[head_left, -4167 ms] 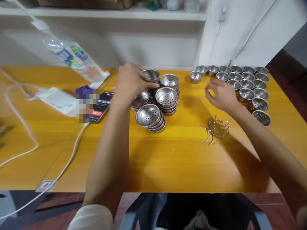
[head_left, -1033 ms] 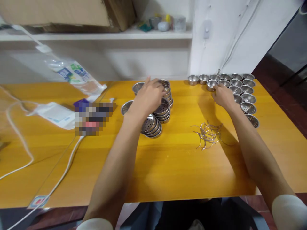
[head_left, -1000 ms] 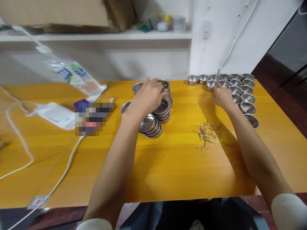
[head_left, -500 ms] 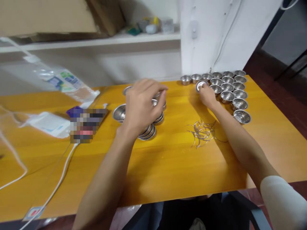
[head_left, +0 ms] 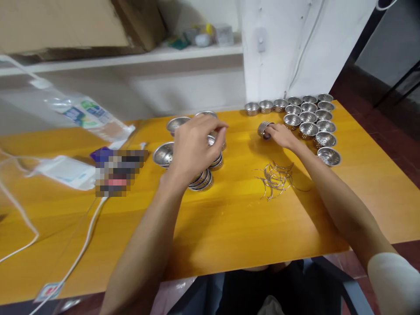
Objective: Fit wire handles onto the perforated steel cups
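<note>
My right hand [head_left: 280,134] grips a small perforated metal cup [head_left: 263,130] by its rim, fingers reaching inside. The cup is tipped on its side, its mouth towards the hand, near the rows of similar cups. My left hand [head_left: 197,142] hovers over a group of metal cups at the middle of the table, closed in a pinch; anything between its fingertips is too small to make out. Below it are a wide perforated bowl [head_left: 163,154] and stacked cups [head_left: 202,180], partly hidden by the hand. A tangle of thin curved metal wires [head_left: 274,178] lies between my arms.
Several metal cups [head_left: 308,129] stand in rows at the right rear of the yellow table [head_left: 249,232]. A blurred device, a white pouch [head_left: 64,171] and a white cable [head_left: 88,238] lie left. A plastic packet [head_left: 93,116] hangs there. Behind are a shelf [head_left: 197,53] and wall.
My right hand has drawn the cup a little left and nearer, away from the rows, and tipped it onto its side. The left hand keeps its pose.
</note>
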The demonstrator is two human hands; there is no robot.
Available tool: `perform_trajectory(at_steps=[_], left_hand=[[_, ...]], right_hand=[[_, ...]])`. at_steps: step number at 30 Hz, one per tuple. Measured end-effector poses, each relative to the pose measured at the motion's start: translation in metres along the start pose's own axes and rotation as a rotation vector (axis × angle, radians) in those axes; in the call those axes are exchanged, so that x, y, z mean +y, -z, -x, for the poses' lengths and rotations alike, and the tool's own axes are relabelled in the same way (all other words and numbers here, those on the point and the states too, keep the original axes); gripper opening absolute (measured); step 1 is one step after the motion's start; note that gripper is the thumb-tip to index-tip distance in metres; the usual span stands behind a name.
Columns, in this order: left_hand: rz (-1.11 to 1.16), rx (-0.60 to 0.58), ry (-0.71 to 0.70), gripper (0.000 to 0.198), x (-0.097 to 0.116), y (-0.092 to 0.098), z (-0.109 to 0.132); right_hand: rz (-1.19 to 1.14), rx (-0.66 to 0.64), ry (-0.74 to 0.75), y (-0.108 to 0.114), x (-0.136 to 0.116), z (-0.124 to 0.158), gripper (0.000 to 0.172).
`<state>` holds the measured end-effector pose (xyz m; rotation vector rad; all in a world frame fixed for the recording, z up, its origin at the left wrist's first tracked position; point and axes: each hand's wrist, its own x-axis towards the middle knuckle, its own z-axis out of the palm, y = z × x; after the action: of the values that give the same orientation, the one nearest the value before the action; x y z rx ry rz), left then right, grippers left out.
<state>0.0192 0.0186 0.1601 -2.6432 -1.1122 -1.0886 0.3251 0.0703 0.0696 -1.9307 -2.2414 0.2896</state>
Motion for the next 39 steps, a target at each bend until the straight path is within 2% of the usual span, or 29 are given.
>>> perform_trajectory(at_steps=[2,5,7,11,13,16,19,22,24,29,33,36,39], left_hand=[[0.001,-0.016,0.008,0.024,0.002,-0.002,0.000],[0.012,-0.061,0.017,0.023,0.005,-0.007,0.002],[0.046,-0.088,0.019,0.028,0.005,-0.014,0.005],[0.159,-0.091,0.033,0.090,-0.004,-0.030,0.011],[0.193,-0.082,0.049,0.100,-0.010,-0.033,0.011],[0.183,-0.051,0.066,0.095,-0.014,-0.030,0.011],[0.106,-0.009,0.020,0.082,-0.009,-0.025,0.010],[0.043,0.019,-0.046,0.065,0.000,-0.025,0.010],[0.029,0.039,-0.050,0.057,0.004,-0.026,0.009],[0.083,0.016,0.027,0.054,0.010,-0.026,0.009],[0.093,0.017,-0.035,0.053,0.017,-0.024,0.011],[0.091,0.062,-0.075,0.053,0.022,-0.024,0.013],[0.097,0.155,-0.008,0.050,0.023,-0.024,0.013]], right_hand=[[-0.035,0.060,-0.090,-0.006,-0.005,-0.001,0.069],[-0.082,0.105,-0.090,-0.007,-0.014,0.000,0.055],[-0.140,0.133,0.066,0.001,-0.023,0.005,0.043],[-0.275,0.218,0.525,0.032,-0.054,0.028,0.034],[-0.344,0.217,0.613,0.044,-0.074,0.043,0.029],[-0.545,0.140,0.561,0.054,-0.102,0.062,0.022],[-0.918,-0.028,0.409,0.058,-0.119,0.074,0.024],[-1.239,-0.166,0.282,0.058,-0.126,0.080,0.040],[-1.362,-0.192,0.234,0.059,-0.128,0.081,0.052],[-1.458,-0.085,0.150,0.060,-0.133,0.081,0.058],[-1.472,0.004,0.115,0.060,-0.134,0.079,0.060],[-1.343,0.106,0.200,0.054,-0.134,0.078,0.065],[-1.193,0.233,0.344,0.050,-0.136,0.079,0.068]])
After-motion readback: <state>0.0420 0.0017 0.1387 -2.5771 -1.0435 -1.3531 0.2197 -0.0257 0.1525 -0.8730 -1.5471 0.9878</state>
